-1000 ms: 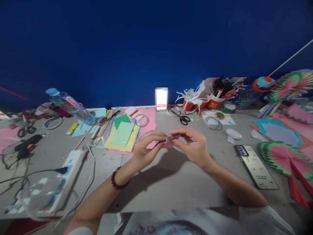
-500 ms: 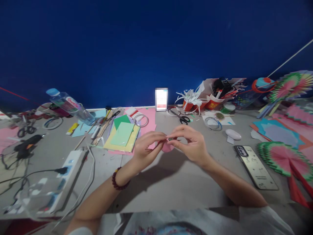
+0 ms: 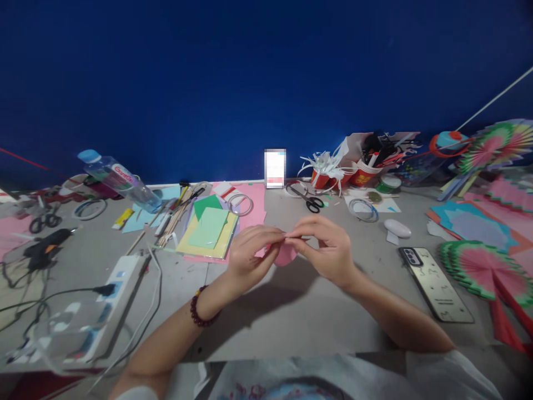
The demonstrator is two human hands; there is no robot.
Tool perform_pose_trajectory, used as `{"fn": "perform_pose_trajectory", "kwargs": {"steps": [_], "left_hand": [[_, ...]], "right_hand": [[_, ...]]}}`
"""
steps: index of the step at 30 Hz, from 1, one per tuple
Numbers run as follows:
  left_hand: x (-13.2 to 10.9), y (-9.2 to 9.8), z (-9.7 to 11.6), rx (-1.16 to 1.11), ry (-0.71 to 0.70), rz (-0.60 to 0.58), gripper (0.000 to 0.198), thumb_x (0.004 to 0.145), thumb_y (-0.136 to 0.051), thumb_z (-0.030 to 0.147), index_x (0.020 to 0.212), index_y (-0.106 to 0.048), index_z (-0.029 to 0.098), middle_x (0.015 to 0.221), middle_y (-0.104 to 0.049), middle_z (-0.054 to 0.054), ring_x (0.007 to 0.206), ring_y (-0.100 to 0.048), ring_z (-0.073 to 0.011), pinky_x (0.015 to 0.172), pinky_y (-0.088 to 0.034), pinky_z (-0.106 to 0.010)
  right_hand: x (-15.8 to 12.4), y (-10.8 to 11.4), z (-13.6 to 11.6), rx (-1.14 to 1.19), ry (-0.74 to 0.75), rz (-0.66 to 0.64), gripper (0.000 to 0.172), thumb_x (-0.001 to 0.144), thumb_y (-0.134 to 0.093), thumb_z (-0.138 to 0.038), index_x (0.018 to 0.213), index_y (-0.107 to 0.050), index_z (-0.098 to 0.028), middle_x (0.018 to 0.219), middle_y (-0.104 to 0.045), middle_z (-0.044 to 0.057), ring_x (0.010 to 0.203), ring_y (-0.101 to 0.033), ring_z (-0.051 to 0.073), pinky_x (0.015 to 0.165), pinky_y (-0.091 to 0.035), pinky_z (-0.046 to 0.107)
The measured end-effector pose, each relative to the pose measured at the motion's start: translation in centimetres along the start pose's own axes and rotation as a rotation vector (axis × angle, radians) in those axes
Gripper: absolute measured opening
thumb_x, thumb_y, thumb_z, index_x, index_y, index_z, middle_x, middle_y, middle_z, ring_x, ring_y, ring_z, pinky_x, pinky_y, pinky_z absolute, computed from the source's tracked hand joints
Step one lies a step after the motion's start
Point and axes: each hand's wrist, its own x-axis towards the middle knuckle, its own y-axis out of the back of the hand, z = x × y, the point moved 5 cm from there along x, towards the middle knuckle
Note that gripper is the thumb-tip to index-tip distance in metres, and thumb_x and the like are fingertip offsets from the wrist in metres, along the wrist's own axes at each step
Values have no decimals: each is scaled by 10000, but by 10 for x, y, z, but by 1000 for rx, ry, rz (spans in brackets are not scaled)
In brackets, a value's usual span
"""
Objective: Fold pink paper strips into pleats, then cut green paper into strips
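Note:
A small piece of pink paper point(image 3: 286, 255) with a rounded lower edge hangs between my hands above the table. My left hand point(image 3: 253, 255) pinches it from the left, with thumb and fingers pressed together. From the right, my right hand point(image 3: 325, 244) pinches its top edge between thumb and forefinger, the fingertips of both hands meeting there. Most of the paper's upper part is hidden behind the fingers. Just left of my left hand lie sheets of coloured paper, a light green one point(image 3: 208, 228) on top of a yellow one point(image 3: 183, 244).
Black-handled scissors point(image 3: 314, 204) lie beyond my hands, near a lit, blurred screen point(image 3: 275, 169). At right are a phone point(image 3: 437, 286) and a folded paper fan point(image 3: 478, 266). A power strip point(image 3: 116, 305), glue gun point(image 3: 48, 247) and tilted bottle point(image 3: 125, 180) occupy the left.
The fingertips have come closer together at the top of the pink paper, and the paper now hangs slightly lower, with more of it showing. The things on the table have stayed put.

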Motion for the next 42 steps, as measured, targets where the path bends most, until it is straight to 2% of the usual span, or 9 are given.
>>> {"fn": "perform_pose_trajectory", "kwargs": {"steps": [4,8,12,16,23,30,36,39,42], "left_hand": [[2,-3,-2,-29,136,-5,117,822,-644,135,928,-671,179,851,-729,-61,795,-678,-159,727,-537,-269],[-2,-11,-11,-55,296,-84,194,771,-734,246,946,-700,169,884,-749,-68,789,-685,-169,715,-534,-255],[-7,-18,-19,-119,442,-140,168,818,-684,283,944,-740,187,826,-762,-47,680,-679,-157,631,-527,-241],[-8,-21,-20,-216,544,-182,176,851,-640,289,940,-753,188,877,-770,-47,736,-710,-179,641,-548,-241],[-9,-22,-21,-287,602,-161,168,835,-661,303,899,-765,188,834,-772,-50,741,-729,-209,646,-576,-269],[-11,-22,-25,-272,682,-153,162,802,-696,330,789,-771,187,752,-767,-32,666,-710,-184,589,-536,-238],[-9,-19,-28,-269,659,-128,212,795,-693,371,734,-763,181,666,-747,-27,581,-665,-157,533,-505,-230],[-7,-16,-30,-272,640,-106,251,801,-682,385,686,-743,170,610,-724,-24,544,-642,-144,511,-498,-221],[-7,-14,-30,-257,618,-118,264,801,-678,389,662,-727,169,611,-721,-24,546,-644,-147,495,-496,-217]], "right_hand": [[0,0,-2,16,4,11,102,820,-661,-158,833,-725,-236,770,-690,23,728,-626,153,664,-512,288],[3,2,10,69,-76,-1,68,809,-680,-177,800,-718,-232,767,-682,11,704,-606,142,654,-496,283],[5,3,24,100,-161,-13,46,808,-686,-238,775,-715,-229,748,-674,15,706,-597,155,673,-490,307],[6,3,30,127,-197,-16,71,807,-683,-256,749,-702,-221,737,-664,15,704,-582,152,670,-479,305],[5,1,33,151,-242,-4,114,804,-675,-290,726,-694,-210,717,-654,21,691,-577,153,666,-483,312],[3,-2,37,194,-283,-8,99,793,-690,-288,732,-695,-209,729,-659,17,690,-579,142,649,-482,290],[3,-10,39,330,-372,-79,150,779,-703,-343,782,-687,-194,779,-666,28,718,-612,138,645,-517,272],[3,-15,43,440,-428,-183,276,689,-782,-352,896,-688,-196,860,-683,34,791,-648,148,724,-549,286],[2,-17,48,443,-457,-243,423,620,-831,-310,1002,-682,-202,938,-695,46,857,-660,162,788,-550,306]]}}
